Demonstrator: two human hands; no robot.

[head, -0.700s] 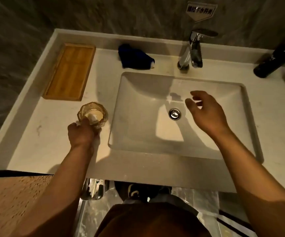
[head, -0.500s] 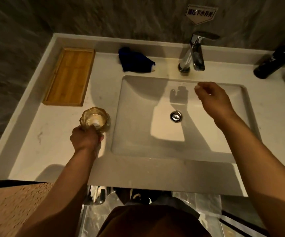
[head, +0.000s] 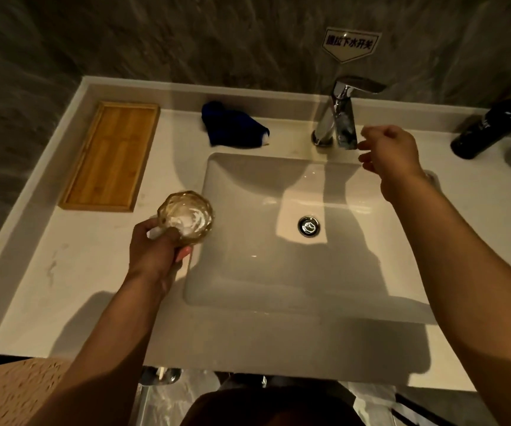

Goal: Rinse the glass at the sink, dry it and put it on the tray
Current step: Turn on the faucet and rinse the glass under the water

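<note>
L hand (head: 152, 253) fingers clamped on glass (head: 186, 217), lifted | R hand (head: 392, 152) now by faucet (head: 338, 118), fingers loosely apart

The sink (head: 248, 272) is sunk into the middle of the table (head: 63, 287), with the faucet (head: 337, 124) behind its rear edge and the drain (head: 308, 226) in its floor. The tray (head: 111, 155) lies at the table's far left, the cloth (head: 232, 126) between tray and faucet at the back, and the bottle (head: 490, 127) at the far right. Of the 2 hands, the left hand (head: 152, 253) holds the glass (head: 186, 218) above the sink's left rim, and the right hand (head: 392, 155) hangs just right of the faucet.
</note>
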